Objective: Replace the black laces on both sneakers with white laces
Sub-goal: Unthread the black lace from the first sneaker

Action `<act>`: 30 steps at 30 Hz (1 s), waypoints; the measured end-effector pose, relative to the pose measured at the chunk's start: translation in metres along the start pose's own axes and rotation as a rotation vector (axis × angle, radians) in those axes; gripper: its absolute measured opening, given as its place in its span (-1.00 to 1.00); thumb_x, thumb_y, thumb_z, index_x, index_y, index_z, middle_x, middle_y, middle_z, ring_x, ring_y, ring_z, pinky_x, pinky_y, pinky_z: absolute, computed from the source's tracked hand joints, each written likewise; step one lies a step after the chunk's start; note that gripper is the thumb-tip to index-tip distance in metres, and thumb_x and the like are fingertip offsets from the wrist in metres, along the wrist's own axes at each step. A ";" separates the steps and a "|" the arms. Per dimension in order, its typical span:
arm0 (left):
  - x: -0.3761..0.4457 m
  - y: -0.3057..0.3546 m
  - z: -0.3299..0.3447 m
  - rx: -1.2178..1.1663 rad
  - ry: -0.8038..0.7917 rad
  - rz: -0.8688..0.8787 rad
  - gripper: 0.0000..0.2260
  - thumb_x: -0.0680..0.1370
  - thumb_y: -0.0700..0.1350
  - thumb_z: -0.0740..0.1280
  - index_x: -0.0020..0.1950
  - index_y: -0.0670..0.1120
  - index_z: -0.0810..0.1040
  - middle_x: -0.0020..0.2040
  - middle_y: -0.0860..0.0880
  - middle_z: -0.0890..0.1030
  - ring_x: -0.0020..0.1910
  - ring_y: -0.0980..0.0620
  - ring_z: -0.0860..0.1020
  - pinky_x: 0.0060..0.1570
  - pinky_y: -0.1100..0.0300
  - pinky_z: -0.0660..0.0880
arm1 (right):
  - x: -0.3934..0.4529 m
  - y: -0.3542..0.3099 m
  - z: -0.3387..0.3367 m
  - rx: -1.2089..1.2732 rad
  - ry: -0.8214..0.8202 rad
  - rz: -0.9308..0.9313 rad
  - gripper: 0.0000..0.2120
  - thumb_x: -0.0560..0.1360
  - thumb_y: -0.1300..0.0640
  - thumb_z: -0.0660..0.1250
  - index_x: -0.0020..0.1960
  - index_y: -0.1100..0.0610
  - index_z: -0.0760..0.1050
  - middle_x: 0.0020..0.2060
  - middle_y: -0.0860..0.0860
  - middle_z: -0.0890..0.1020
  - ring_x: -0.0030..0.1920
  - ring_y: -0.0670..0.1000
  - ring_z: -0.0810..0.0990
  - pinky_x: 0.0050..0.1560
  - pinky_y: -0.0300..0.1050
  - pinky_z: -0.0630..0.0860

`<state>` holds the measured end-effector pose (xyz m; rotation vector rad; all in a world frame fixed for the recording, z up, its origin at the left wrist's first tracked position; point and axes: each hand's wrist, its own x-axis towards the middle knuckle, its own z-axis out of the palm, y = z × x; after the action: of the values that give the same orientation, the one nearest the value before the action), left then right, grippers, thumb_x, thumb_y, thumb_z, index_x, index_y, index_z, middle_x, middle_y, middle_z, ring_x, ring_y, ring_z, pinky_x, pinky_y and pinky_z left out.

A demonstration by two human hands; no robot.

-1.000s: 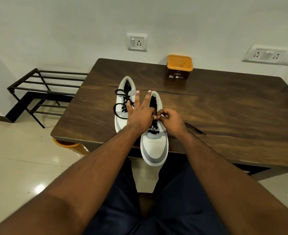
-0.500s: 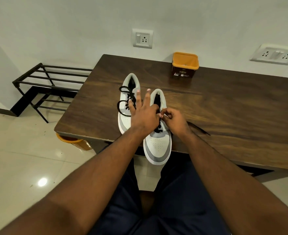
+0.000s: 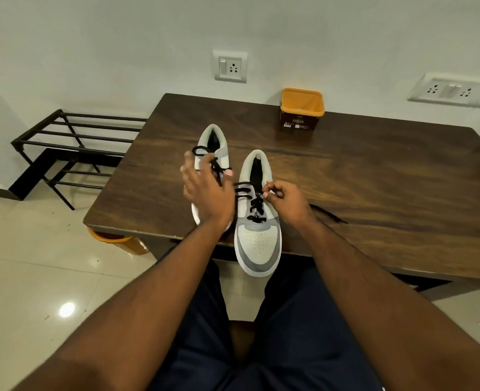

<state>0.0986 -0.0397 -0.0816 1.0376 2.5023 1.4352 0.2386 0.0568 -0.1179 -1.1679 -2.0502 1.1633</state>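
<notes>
Black lace (image 3: 257, 206): my right hand (image 3: 288, 203) is pinching it on the near sneaker (image 3: 257, 241); my left hand (image 3: 207, 193) is hovering, fingers spread.

Lighting: dim, even indoor light from overhead. Glare: one round bright spot on the glossy cream floor tiles (image 3: 67, 309). Blur: the spread left hand (image 3: 207, 193) is motion-smeared. Distortion: wide-angle bending at the edges.

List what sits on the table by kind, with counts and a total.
Sneakers: 2, the left sneaker and the right sneaker, both with black laces
Orange tub: 1
Loose black lace end on the table, by the right wrist: 1
White laces: 0 in view
Total: 4
</notes>
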 end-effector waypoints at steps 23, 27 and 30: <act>0.005 0.015 0.013 0.459 -0.504 0.431 -0.76 0.61 0.06 0.25 0.25 0.11 0.55 0.61 -0.06 -0.06 0.57 -0.17 -0.21 0.44 -0.31 -0.18 | 0.001 -0.008 -0.004 -0.033 -0.034 0.010 -0.90 0.43 0.04 0.42 -0.19 -0.17 0.60 -0.18 -0.09 0.70 -0.11 0.02 0.67 0.00 0.15 0.59; 0.004 0.017 0.021 0.577 -0.555 0.430 -0.80 0.61 0.08 0.25 0.09 0.07 0.64 0.60 -0.02 0.02 0.57 -0.16 -0.20 0.43 -0.31 -0.24 | -0.003 -0.013 -0.010 -0.050 -0.020 -0.002 -0.90 0.42 0.02 0.41 -0.23 -0.18 0.60 -0.24 -0.11 0.68 -0.19 -0.03 0.64 -0.08 0.03 0.60; 0.002 0.012 0.015 0.134 -0.320 0.363 -0.89 0.56 -0.12 0.34 -0.05 -0.02 0.67 0.45 0.02 0.39 0.50 -0.06 0.22 0.46 -0.17 0.00 | -0.005 -0.015 -0.013 -0.042 -0.020 -0.005 -0.91 0.48 0.12 0.42 -0.16 -0.06 0.61 -0.22 -0.11 0.67 -0.19 -0.05 0.62 -0.13 -0.08 0.55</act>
<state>0.1088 -0.0230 -0.0801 1.6673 2.2843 1.0663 0.2445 0.0536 -0.0984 -1.1744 -2.1011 1.1393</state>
